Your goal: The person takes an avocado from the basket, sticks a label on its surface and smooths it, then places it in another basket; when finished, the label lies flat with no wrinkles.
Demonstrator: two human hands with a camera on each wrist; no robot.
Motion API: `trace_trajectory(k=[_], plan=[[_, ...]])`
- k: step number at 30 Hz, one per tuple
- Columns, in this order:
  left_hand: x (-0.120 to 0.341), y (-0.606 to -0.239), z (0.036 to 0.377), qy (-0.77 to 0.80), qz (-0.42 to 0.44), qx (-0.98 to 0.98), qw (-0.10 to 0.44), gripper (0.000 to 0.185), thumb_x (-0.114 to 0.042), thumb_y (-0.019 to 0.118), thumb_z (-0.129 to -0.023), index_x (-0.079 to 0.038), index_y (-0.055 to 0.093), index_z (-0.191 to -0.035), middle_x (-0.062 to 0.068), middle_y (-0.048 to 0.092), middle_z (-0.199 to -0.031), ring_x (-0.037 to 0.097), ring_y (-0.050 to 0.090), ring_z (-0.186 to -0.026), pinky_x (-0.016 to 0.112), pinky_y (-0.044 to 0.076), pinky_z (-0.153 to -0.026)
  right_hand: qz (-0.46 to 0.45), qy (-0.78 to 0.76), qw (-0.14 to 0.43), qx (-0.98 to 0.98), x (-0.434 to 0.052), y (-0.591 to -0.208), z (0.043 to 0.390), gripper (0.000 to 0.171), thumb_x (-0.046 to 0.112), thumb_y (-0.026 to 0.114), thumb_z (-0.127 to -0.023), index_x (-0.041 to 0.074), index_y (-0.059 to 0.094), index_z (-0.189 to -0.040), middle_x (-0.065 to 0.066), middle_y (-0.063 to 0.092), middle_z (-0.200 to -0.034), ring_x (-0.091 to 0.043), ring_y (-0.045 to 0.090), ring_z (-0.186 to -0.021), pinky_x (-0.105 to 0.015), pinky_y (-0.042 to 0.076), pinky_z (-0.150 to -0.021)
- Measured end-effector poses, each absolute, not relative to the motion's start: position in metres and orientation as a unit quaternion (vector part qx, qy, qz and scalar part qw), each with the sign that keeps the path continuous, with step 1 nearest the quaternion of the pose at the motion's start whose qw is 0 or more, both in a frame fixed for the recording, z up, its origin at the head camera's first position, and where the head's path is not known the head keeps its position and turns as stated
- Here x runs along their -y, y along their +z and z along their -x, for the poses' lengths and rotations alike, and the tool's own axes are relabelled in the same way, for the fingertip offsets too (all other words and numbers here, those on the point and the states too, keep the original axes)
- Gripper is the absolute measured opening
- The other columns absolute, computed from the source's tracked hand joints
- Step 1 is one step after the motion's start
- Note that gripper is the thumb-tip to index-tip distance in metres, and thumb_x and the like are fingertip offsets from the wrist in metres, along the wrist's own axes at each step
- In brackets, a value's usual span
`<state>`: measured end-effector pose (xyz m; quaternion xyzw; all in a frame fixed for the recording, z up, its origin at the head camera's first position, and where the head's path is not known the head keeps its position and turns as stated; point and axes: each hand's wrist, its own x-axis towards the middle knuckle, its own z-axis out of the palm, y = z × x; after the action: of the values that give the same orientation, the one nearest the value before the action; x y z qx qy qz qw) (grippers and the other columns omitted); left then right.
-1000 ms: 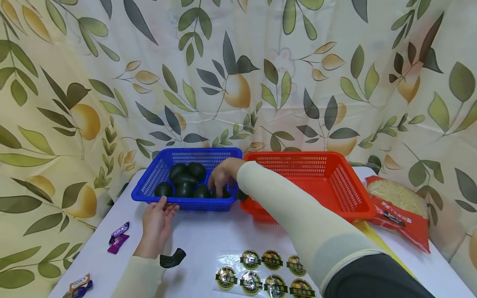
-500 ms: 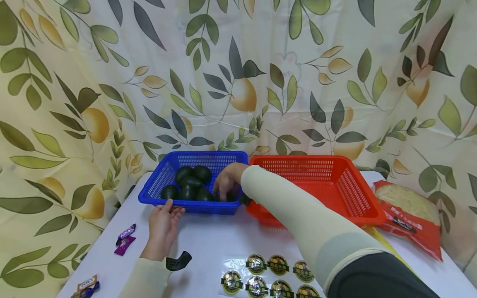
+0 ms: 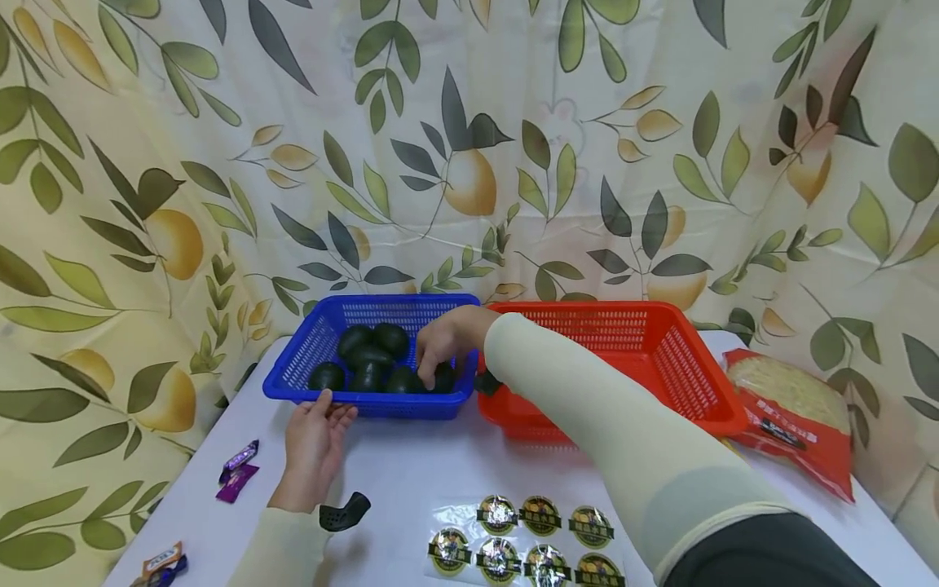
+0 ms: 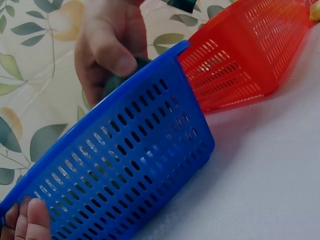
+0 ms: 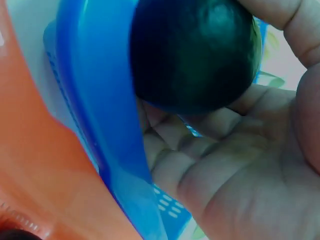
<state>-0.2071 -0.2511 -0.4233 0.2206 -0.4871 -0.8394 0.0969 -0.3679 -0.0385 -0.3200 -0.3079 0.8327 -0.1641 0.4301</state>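
Note:
Several dark green avocados (image 3: 367, 357) lie in the blue plastic basket (image 3: 396, 401), mostly on its left and in the middle. My left hand (image 3: 311, 444) holds the basket's front rim near the left corner, with the thumb at the rim and fingers on the outer wall. Inside the right end of the basket, my right hand (image 3: 446, 338) grips one avocado (image 5: 195, 55) between thumb and fingers. In the right wrist view this avocado is close to the basket's rim. The left wrist view shows only part of it above the blue wall.
A red basket (image 3: 689, 379) stands right beside the blue one. Right of it lies a red food packet (image 3: 795, 424). A sticker sheet (image 3: 524, 542) lies at the front, and small wrapped candies (image 3: 238, 471) lie on the left. A patterned curtain (image 3: 469, 163) hangs behind.
My right hand has risen slightly within the blue basket, and the avocado under its fingers now shows more. The left hand stays on the rim. The head view shifted a little.

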Motion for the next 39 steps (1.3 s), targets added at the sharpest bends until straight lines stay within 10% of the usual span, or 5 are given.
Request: trace_trajectory(k=[13,25,39], plan=[[0.255,-0.417,0.206,-0.842,-0.237,0.477,0.087,0.012,-0.027,0.042,-0.112,-0.016,0.042,-0.117,0.003,0.055,-0.102,0.014,0.060,-0.096,0.023,0.055,-0.097,0.368,-0.336,0.273,-0.823,-0.018,-0.315,0.336,0.053,0.023,0.072,-0.085,0.017,0.062,-0.137,-0.007,0.061,-0.125,-0.025,0.062,-0.106,-0.037,0.061,-0.086],[0.248,-0.418,0.203,-0.848,-0.237,0.468,0.076,0.017,-0.029,0.043,-0.112,-0.016,0.041,-0.122,0.001,0.055,-0.105,0.013,0.060,-0.099,0.023,0.055,-0.098,0.397,-0.421,0.141,-0.803,-0.089,-0.343,0.236,0.061,0.021,0.072,-0.082,0.024,0.056,-0.141,-0.001,0.057,-0.137,-0.025,0.056,-0.116,-0.040,0.053,-0.091],[0.248,-0.412,0.201,-0.854,-0.251,0.450,0.072,0.017,-0.029,0.045,-0.111,-0.018,0.042,-0.123,0.001,0.057,-0.104,0.013,0.060,-0.098,0.022,0.056,-0.095,0.343,-0.338,0.126,-0.867,-0.122,-0.417,0.179,0.061,0.024,0.075,-0.087,0.030,0.051,-0.143,0.008,0.052,-0.133,-0.014,0.056,-0.110,-0.032,0.051,-0.089]])
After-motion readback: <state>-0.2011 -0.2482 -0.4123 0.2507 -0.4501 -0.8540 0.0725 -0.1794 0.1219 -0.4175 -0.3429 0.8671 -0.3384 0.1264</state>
